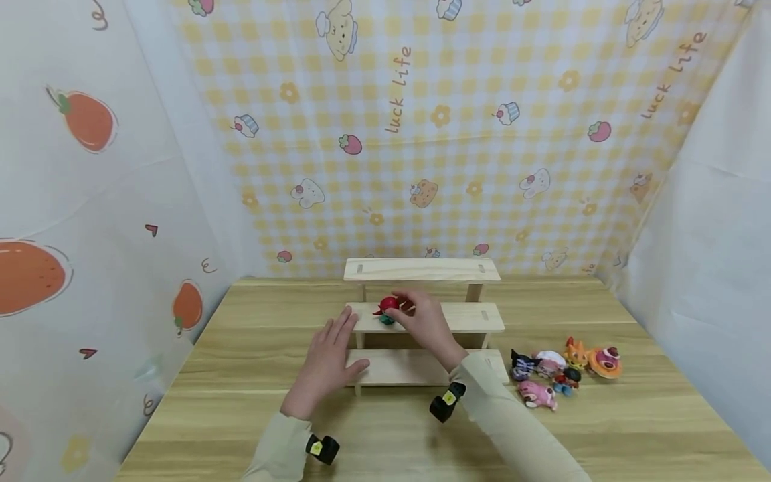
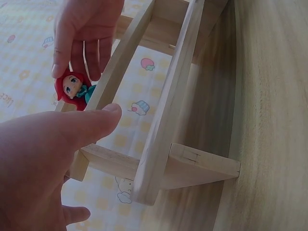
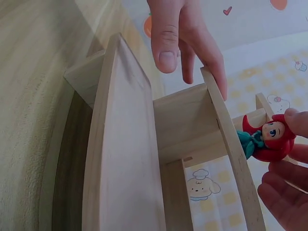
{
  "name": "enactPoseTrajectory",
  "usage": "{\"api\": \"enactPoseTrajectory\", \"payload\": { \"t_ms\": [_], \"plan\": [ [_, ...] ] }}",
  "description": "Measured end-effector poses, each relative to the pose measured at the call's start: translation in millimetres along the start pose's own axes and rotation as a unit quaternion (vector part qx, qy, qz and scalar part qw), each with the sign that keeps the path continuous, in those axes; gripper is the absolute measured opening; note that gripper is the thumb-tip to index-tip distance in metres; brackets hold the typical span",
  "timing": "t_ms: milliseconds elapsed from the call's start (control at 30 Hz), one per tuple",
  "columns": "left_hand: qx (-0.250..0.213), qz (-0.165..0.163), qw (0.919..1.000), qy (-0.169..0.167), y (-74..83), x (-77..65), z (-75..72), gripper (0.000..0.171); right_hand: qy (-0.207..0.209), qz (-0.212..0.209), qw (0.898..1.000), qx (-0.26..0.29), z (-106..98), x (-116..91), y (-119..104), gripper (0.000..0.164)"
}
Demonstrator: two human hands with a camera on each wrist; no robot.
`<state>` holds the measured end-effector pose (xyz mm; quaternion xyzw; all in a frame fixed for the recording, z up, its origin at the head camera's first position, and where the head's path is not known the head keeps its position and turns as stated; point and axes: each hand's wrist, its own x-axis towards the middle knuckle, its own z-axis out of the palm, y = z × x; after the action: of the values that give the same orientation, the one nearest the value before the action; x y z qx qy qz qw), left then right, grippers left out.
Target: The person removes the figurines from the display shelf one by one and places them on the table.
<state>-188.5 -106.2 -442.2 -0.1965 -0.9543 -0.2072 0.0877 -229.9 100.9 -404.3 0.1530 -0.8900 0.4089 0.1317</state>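
A small figurine (image 1: 389, 305) with red hair and a teal-green outfit stands on the middle tier of a three-step wooden display shelf (image 1: 464, 318), left of that tier's centre. My right hand (image 1: 426, 328) pinches the figurine's red hair between thumb and fingers, as the right wrist view shows at its head (image 3: 275, 132). My left hand (image 1: 330, 360) is at the shelf's left end, fingers extended, fingertips at the middle tier's edge and thumb over the bottom tier. In the left wrist view the figurine's face (image 2: 72, 86) looks out over the tier's front edge.
Right of the shelf, several toy figures lie in a group on the wooden table (image 1: 650, 415), among them a pink one (image 1: 537, 395), a black-and-purple one (image 1: 523, 365) and an orange one (image 1: 576, 353). A yellow checked cloth (image 1: 446, 154) hangs behind the shelf.
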Motion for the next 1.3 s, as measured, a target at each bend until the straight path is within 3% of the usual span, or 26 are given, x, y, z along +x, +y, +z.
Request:
{"api": "enactPoseTrajectory", "payload": {
  "t_ms": [133, 300, 600, 800, 1033, 1300],
  "plan": [
    [-0.002, 0.001, 1.0, 0.004, 0.6, -0.4, -0.1, 0.083, 0.017, -0.017, 1.0, -0.003, -1, -3, -1, 0.035],
    [-0.002, 0.001, 1.0, 0.008, -0.9, 0.2, 1.3, 0.082, 0.044, 0.006, 0.999, 0.029, -11, -11, 2, 0.033],
    [-0.001, 0.004, 1.0, 0.004, -4.3, 2.4, 2.4, 0.082, 0.098, 0.032, 0.995, -0.005, -62, -35, 30, 0.032],
    [-0.001, 0.009, 1.0, -0.001, -4.6, 0.8, 1.4, 0.082, 0.12, 0.06, 0.99, -0.035, -105, -69, 56, 0.032],
    [0.002, 0.012, 0.9999, 0.003, -5.2, 0.2, -0.4, 0.082, 0.18, 0.096, 0.974, -0.097, -155, -111, 86, 0.034],
    [0.004, 0.023, 0.9997, 0.002, -3.8, 0.6, -0.7, 0.082, 0.204, 0.173, 0.958, -0.105, -190, -157, 128, 0.037]
  ]
}}
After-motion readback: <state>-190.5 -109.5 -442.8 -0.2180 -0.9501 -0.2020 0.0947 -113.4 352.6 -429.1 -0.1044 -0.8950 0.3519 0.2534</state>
